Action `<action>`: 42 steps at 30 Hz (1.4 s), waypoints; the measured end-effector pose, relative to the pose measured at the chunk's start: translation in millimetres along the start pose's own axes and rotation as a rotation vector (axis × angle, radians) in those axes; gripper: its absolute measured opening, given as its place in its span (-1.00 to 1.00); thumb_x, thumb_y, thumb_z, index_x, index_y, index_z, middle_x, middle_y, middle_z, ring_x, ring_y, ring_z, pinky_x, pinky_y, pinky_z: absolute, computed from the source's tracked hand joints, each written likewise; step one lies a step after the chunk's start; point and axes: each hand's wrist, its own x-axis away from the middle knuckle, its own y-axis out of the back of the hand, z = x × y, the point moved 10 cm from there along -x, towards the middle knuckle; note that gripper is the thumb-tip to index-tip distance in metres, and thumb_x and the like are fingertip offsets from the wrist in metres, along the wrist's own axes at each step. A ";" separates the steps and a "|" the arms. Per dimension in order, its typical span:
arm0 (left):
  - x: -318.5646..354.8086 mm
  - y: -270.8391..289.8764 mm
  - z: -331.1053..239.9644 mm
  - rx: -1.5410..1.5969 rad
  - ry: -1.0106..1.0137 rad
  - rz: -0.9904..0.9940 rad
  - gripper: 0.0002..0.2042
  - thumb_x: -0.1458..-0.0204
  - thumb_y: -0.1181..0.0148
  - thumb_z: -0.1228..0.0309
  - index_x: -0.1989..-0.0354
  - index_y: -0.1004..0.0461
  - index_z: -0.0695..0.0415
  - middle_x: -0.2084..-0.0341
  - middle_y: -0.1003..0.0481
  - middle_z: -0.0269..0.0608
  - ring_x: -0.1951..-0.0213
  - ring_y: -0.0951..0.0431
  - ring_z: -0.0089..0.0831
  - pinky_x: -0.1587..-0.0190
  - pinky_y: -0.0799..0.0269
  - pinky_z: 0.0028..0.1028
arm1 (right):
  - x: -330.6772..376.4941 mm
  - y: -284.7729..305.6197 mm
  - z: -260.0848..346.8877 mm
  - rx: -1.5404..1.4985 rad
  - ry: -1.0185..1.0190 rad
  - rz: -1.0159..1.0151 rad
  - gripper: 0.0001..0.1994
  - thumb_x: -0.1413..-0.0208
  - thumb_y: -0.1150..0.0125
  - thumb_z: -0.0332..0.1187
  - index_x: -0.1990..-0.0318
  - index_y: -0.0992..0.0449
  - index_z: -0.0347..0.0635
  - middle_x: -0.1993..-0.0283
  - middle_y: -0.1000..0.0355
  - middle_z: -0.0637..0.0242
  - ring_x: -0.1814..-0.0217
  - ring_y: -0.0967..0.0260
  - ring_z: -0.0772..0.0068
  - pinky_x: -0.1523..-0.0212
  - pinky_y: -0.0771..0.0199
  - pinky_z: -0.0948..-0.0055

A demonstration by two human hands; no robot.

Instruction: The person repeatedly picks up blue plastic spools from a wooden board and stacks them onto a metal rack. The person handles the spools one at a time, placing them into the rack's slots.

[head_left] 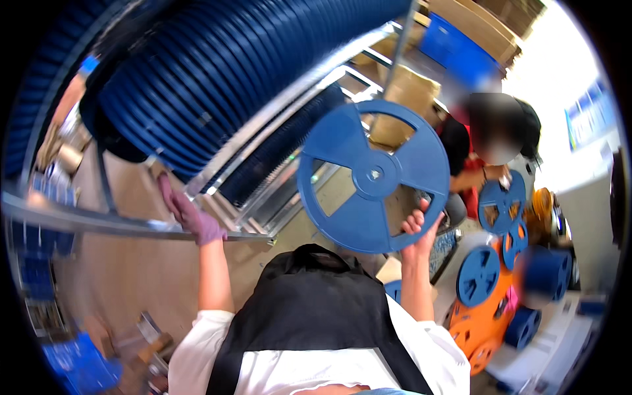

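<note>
My right hand (421,232), bare, grips the rim of a large blue plastic reel disc (349,135). Its fingers come through one of the disc's cut-out windows, and the disc's round face with its centre hub is toward me. My left hand (196,218), in a pinkish-purple glove, is beside the lower metal rail of a rack (253,235). The fingers of that hand stretch toward the near end of a long row of dark blue reel discs (191,85) lying in the rack. Whether they touch the row I cannot tell.
At right, another person (471,141) handles a similar blue disc (503,201). Near them, an orange surface (484,322) carries more blue reels. Cardboard (405,99) and a blue bin (457,49) stand behind the rack. Another blue bin (82,362) is at lower left.
</note>
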 end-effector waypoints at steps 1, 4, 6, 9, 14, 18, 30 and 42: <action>19.5 -0.8 3.6 0.072 -0.012 0.054 -0.49 -0.28 0.27 0.19 -0.26 -0.10 0.32 -0.26 -0.14 -0.10 -0.28 -0.11 -0.30 -0.33 0.15 -0.36 | -0.2 8.0 -5.0 -0.094 -0.029 0.045 -0.44 -0.20 0.20 0.19 0.03 -0.39 -0.15 0.61 -0.20 0.49 0.67 -0.10 0.63 0.65 -0.12 0.61; 63.7 -26.5 13.5 0.125 0.065 0.221 -0.47 -0.26 0.21 0.16 -0.28 -0.09 0.30 -0.28 -0.13 -0.08 -0.31 -0.08 -0.30 -0.34 0.16 -0.38 | 5.6 9.7 -8.6 -0.326 -0.102 0.128 -0.47 -0.21 0.19 0.16 0.02 -0.38 -0.12 0.61 -0.19 0.47 0.69 -0.10 0.63 0.66 -0.11 0.61; 85.8 -36.5 14.2 0.194 0.118 0.308 -0.47 -0.25 0.17 0.16 -0.27 -0.10 0.29 -0.28 -0.14 -0.09 -0.30 -0.09 -0.32 -0.33 0.14 -0.39 | 11.7 17.7 -10.9 -0.420 -0.136 0.164 -0.48 -0.23 0.20 0.14 0.01 -0.37 -0.13 0.61 -0.18 0.47 0.68 -0.12 0.64 0.66 -0.12 0.62; 98.7 -61.7 -1.6 0.242 0.129 0.481 -0.49 -0.22 0.11 0.22 -0.25 -0.16 0.30 -0.25 -0.19 -0.08 -0.29 -0.12 -0.32 -0.32 0.11 -0.39 | 12.8 20.8 -10.1 -0.436 -0.134 0.187 -0.47 -0.24 0.22 0.14 0.00 -0.36 -0.15 0.60 -0.19 0.48 0.67 -0.14 0.64 0.66 -0.15 0.62; 109.3 -74.7 -12.2 0.304 0.163 0.577 -0.54 -0.19 0.06 0.31 -0.22 -0.22 0.29 -0.21 -0.25 -0.06 -0.27 -0.16 -0.31 -0.31 0.07 -0.37 | 11.1 7.5 -19.7 -0.431 -0.166 0.221 -0.44 -0.26 0.25 0.12 -0.03 -0.41 -0.20 0.58 -0.22 0.48 0.64 -0.18 0.64 0.62 -0.19 0.60; 120.5 -75.2 -34.8 0.265 0.167 0.624 -0.56 -0.16 0.03 0.39 -0.21 -0.24 0.28 -0.19 -0.26 -0.06 -0.24 -0.19 -0.33 -0.29 0.03 -0.40 | 14.1 8.1 -20.4 -0.395 -0.147 0.210 -0.47 -0.26 0.22 0.10 -0.03 -0.40 -0.19 0.57 -0.25 0.46 0.63 -0.21 0.63 0.62 -0.20 0.61; 207.4 -156.1 -28.6 0.187 0.225 1.085 -0.17 0.03 -0.28 0.44 -0.37 0.13 0.03 -0.14 -0.30 -0.05 -0.13 -0.34 -0.36 -0.11 -0.31 -0.40 | 73.0 -81.5 -33.6 0.324 0.041 0.094 -0.37 -0.23 0.25 0.18 -0.10 -0.29 -0.25 0.50 -0.38 0.38 0.52 -0.37 0.48 0.48 -0.42 0.51; 253.1 -147.6 -77.2 1.498 1.305 1.186 -0.19 0.06 -0.17 -0.10 -0.28 -0.10 0.16 -0.06 -0.35 0.12 -0.02 -0.43 -0.07 -0.11 -0.33 -0.16 | 89.6 -63.3 29.8 0.826 0.606 0.163 -0.34 -0.27 0.37 0.15 -0.22 -0.20 -0.27 -0.25 -0.23 0.15 -0.34 -0.12 0.22 -0.31 -0.05 0.25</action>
